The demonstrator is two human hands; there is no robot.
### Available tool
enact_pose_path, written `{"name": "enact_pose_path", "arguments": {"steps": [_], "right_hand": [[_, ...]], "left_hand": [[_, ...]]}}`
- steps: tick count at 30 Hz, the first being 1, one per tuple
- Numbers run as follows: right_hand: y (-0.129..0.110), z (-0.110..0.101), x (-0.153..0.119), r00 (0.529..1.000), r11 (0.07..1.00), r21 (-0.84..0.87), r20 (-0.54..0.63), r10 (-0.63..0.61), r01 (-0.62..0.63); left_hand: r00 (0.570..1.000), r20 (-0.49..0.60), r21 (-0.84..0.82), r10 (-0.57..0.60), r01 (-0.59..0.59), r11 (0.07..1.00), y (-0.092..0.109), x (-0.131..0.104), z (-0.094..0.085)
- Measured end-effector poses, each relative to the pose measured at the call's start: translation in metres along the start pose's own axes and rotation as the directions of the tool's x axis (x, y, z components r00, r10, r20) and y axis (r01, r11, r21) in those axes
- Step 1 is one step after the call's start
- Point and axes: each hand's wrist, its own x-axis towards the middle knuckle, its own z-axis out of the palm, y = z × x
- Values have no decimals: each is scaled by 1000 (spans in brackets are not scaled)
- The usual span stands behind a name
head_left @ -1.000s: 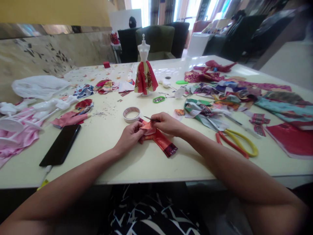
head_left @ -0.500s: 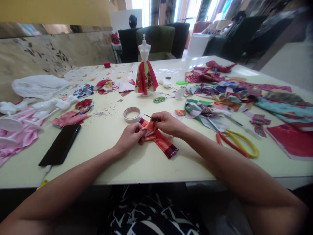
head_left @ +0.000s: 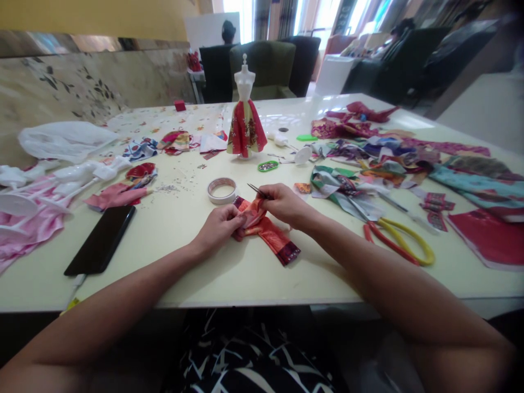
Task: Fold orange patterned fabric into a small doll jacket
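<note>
Orange fabric (head_left: 275, 236) with a dark, dotted border strip lies gathered on the table in front of me. My left hand (head_left: 221, 225) pinches one folded side of it between thumb and fingers. Across from it, my right hand (head_left: 285, 204) is closed around slim metal tweezers (head_left: 254, 189), their tips pointing up and left. Its fingers also touch the raised fold of the cloth. Just beyond my left hand lies a roll of white tape (head_left: 222, 191). Further back a small white dress form (head_left: 245, 84) stands upright in a red and cream skirt (head_left: 246, 130).
Left, a black phone (head_left: 100, 240) is plugged into a cable beside pink cloth and white mannequin parts (head_left: 84, 170). On the right are scissors (head_left: 403, 240) with red and yellow handles and heaped fabric scraps (head_left: 368, 150). A green tray (head_left: 268, 166) holds small beads. People sit in the background.
The tweezers' tips have swung upward and show more clearly, slightly apart. My right hand has shifted a little, and the fold of orange fabric has been raised slightly. My left hand keeps its pinch.
</note>
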Motion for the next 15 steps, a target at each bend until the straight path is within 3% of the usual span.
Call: {"name": "enact_pose_path", "arguments": {"steps": [9, 15], "right_hand": [[-9, 5, -4, 988, 978, 158, -60, 144, -133], [-11, 5, -5, 987, 974, 181, -51, 151, -139]], "left_hand": [[1000, 10, -20, -11, 11, 1000, 2, -2, 0], [1000, -16, -13, 13, -13, 1000, 1, -1, 2]]}}
